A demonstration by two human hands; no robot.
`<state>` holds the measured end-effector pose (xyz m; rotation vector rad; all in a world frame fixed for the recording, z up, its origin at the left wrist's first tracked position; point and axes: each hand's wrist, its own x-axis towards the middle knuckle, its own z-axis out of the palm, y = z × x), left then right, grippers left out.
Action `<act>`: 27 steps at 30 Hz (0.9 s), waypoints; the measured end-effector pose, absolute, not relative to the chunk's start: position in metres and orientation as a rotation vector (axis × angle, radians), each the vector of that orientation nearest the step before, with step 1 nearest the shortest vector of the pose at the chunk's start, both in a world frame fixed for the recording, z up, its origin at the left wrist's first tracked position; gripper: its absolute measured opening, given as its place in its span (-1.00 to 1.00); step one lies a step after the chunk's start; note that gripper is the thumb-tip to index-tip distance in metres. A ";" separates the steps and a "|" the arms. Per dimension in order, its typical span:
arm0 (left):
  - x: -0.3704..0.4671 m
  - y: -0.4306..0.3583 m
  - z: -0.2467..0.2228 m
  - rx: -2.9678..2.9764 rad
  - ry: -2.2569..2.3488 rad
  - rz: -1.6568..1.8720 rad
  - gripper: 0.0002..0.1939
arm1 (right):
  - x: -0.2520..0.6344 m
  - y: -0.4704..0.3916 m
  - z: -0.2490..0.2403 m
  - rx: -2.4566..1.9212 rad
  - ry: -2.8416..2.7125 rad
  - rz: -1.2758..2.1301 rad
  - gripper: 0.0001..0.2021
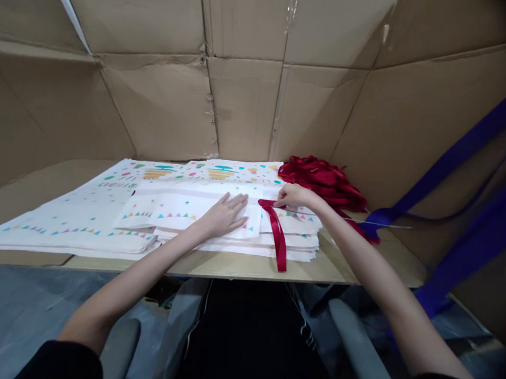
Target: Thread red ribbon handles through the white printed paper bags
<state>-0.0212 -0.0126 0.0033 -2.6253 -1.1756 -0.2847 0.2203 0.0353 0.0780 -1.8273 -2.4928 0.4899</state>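
My left hand (pixel 226 215) lies flat, fingers stretched out, on a folded white printed sheet (pixel 169 201) with small stars and coloured triangles. My right hand (pixel 293 196) is closed in a pinch at the sheet's right edge, on a red ribbon (pixel 279 240). One end of that ribbon hangs down over the stack of white printed sheets (pixel 292 254) beneath. A thin, straight rod (pixel 376 224), light in colour, sticks out rightward from near my right hand and passes by my forearm. Whether the fingers also grip the rod is hidden.
Behind my right hand lies a heap of red ribbons (pixel 323 180). More printed sheets (pixel 73 217) are spread at the left. Purple straps (pixel 463 164) hang at the right. Cardboard walls (pixel 241 108) enclose the table (pixel 230 269) at the back and sides.
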 end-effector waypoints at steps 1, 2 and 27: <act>-0.019 -0.011 0.002 -2.615 -1.156 -0.298 -0.44 | 0.222 0.035 0.076 -1.818 -2.492 0.504 -0.82; -0.016 -0.010 0.001 -2.595 -1.149 -0.315 -0.43 | 0.224 0.035 0.075 -1.793 -2.485 0.518 -0.82; 0.020 0.001 -0.029 -2.464 -1.024 -0.557 -0.48 | 0.247 0.048 0.087 -1.107 -2.565 1.094 -0.74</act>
